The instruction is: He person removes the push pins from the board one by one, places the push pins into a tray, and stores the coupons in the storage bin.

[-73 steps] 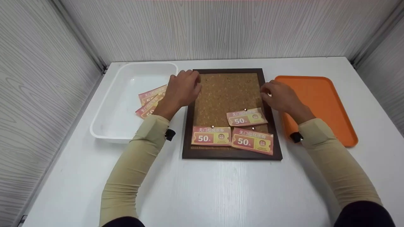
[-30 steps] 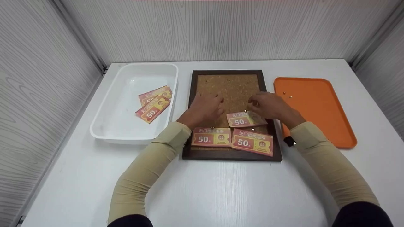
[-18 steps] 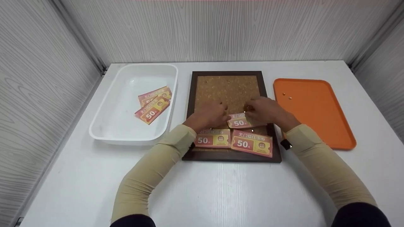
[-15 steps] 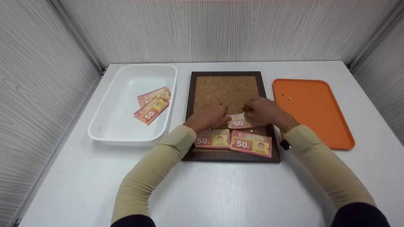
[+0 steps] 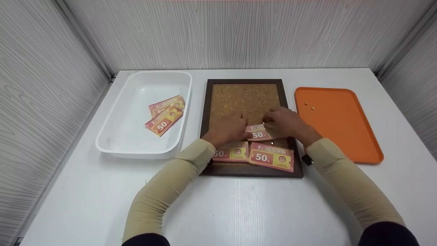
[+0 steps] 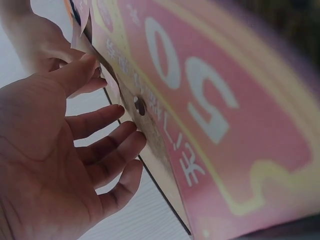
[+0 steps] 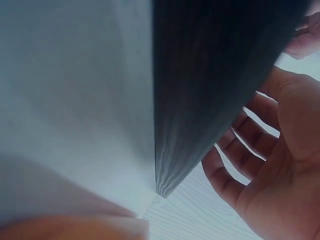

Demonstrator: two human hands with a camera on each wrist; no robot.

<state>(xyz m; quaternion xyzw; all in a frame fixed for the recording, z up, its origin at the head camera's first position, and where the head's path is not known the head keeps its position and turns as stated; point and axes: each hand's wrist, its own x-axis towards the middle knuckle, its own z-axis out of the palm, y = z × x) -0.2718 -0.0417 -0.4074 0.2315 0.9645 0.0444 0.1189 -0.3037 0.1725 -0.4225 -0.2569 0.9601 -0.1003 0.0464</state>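
Observation:
Three pink and yellow "50" coupons lie on the cork board (image 5: 239,99). My left hand (image 5: 228,128) rests low over the board, its thumb at the left end of the upper coupon (image 5: 257,132). In the left wrist view, its fingers are loosely bent with nothing in the palm, close to a thumbtack (image 6: 139,105) on a coupon. My right hand (image 5: 283,123) is bent over the upper coupon's right half, hiding it. Its fingertips pinch at a small thumbtack (image 5: 264,123) on the top edge. The lower left coupon (image 5: 232,152) is partly covered; the lower right coupon (image 5: 271,157) shows fully.
On the left stands a white tub (image 5: 119,126) holding two overlapping coupons (image 5: 165,120). An orange tray (image 5: 341,126) on the right carries loose thumbtacks (image 5: 312,108). Grey wood-grain panels (image 5: 239,34) wall the table's back and sides.
My left hand has come from beside the tub onto the board, down to the upper coupon. My right hand has moved left from the tray side to the same coupon's tack. The coupons look unmoved.

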